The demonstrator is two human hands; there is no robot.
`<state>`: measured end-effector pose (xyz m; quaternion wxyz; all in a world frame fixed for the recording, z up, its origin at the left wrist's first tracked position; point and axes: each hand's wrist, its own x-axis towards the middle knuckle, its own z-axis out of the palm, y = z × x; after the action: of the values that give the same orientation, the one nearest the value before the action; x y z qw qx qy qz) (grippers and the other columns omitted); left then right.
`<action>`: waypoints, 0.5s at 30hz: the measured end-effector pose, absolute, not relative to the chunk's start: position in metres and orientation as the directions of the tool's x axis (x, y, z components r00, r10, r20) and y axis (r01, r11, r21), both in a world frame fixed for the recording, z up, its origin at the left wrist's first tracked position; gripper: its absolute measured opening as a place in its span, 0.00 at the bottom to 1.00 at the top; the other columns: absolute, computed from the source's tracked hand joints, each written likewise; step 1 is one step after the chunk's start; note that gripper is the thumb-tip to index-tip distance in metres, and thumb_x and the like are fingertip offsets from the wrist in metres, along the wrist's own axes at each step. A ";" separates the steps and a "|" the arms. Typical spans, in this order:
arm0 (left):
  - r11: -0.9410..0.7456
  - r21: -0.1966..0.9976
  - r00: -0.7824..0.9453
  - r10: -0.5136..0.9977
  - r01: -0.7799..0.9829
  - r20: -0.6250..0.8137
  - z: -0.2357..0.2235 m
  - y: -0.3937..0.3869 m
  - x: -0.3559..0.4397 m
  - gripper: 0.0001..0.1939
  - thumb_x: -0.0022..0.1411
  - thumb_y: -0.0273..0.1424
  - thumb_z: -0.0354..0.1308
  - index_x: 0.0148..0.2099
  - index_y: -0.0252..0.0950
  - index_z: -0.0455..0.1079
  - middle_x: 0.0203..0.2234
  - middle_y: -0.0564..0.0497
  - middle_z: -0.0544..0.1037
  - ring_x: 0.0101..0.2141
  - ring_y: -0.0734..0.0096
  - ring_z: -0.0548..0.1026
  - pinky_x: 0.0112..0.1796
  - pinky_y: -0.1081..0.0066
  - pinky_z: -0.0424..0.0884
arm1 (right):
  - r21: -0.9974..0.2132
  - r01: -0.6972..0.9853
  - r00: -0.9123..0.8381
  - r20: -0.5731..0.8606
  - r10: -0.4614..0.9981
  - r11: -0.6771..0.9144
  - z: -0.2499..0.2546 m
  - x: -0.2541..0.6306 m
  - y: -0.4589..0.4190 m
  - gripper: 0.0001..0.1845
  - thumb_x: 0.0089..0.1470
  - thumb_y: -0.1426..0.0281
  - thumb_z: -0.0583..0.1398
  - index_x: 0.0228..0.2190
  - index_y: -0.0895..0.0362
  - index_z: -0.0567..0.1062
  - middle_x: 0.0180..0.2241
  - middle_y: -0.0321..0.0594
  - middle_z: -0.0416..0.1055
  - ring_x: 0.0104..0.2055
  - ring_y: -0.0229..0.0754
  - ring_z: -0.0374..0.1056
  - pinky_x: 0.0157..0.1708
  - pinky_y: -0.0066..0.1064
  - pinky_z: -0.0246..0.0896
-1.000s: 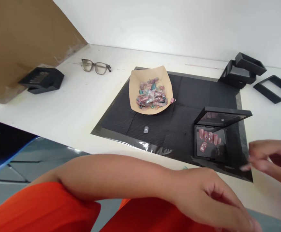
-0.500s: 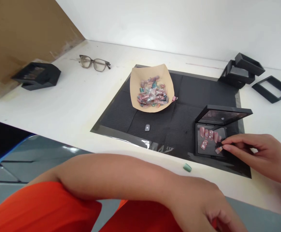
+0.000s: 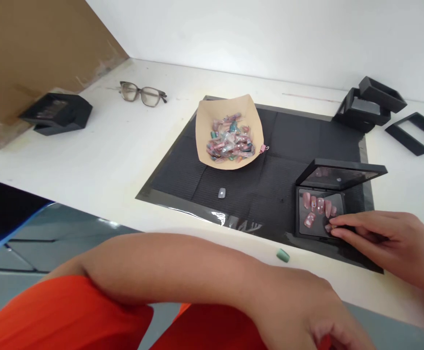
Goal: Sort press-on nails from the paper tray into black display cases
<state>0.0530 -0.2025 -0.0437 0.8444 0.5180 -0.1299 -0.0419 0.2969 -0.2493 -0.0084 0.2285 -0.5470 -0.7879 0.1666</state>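
My right hand (image 3: 386,238) pinches a small press-on nail (image 3: 329,228) between thumb and fingertips, low over the right side of a black display case (image 3: 319,232). The case's hinged lid (image 3: 343,173) is raised. Inside lie several pink press-on nails: a row along the top, and a patterned nail (image 3: 309,219) below it at left. My left forearm crosses the front of the table, and my left hand (image 3: 306,316) hangs at the table's front edge, its fingers cut off by the frame. A green nail (image 3: 282,255) lies close to that wrist.
A tan paper tray (image 3: 204,150) full of mixed press-on nails stands on the black mat (image 3: 292,131), with a pink clip (image 3: 262,148) on its rim. A grey nail with a star (image 3: 222,193) lies before it. Black cases (image 3: 382,95), an empty frame (image 3: 415,133), eyeglasses (image 3: 142,94) and another case (image 3: 57,114) surround it.
My right hand has shifted slightly left and down, and its fingertips now cover more of the pinched nail. My left hand stays about where it was.
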 end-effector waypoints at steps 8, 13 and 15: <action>-0.365 0.916 0.983 0.012 -0.165 0.182 0.016 -0.131 0.038 0.18 0.71 0.36 0.64 0.28 0.40 0.70 0.24 0.54 0.78 0.27 0.73 0.73 0.35 0.70 0.68 | -0.558 0.747 -0.367 0.106 0.924 0.361 -0.011 0.295 -0.253 0.17 0.71 0.70 0.57 0.44 0.48 0.88 0.30 0.36 0.87 0.23 0.38 0.80 0.22 0.26 0.70; -0.848 0.531 0.977 0.100 -0.015 0.187 0.018 -0.120 0.035 0.26 0.72 0.34 0.61 0.20 0.38 0.60 0.16 0.55 0.69 0.23 0.72 0.64 0.30 0.63 0.56 | -0.543 0.719 -0.474 0.074 0.877 0.434 -0.007 0.297 -0.249 0.17 0.68 0.76 0.57 0.41 0.50 0.85 0.32 0.36 0.87 0.26 0.38 0.81 0.25 0.25 0.72; -0.890 0.457 0.984 0.081 0.000 0.158 0.014 -0.119 0.037 0.28 0.72 0.38 0.64 0.20 0.38 0.62 0.17 0.55 0.71 0.23 0.71 0.65 0.29 0.63 0.56 | -0.547 0.687 -0.501 0.121 0.857 0.479 -0.006 0.298 -0.247 0.17 0.69 0.77 0.57 0.42 0.51 0.86 0.31 0.37 0.86 0.26 0.38 0.80 0.24 0.24 0.71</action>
<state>0.0368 -0.1190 0.0139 0.2340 0.9681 0.0208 0.0868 0.2985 -0.2467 -0.0060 0.1933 -0.4605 -0.8380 0.2199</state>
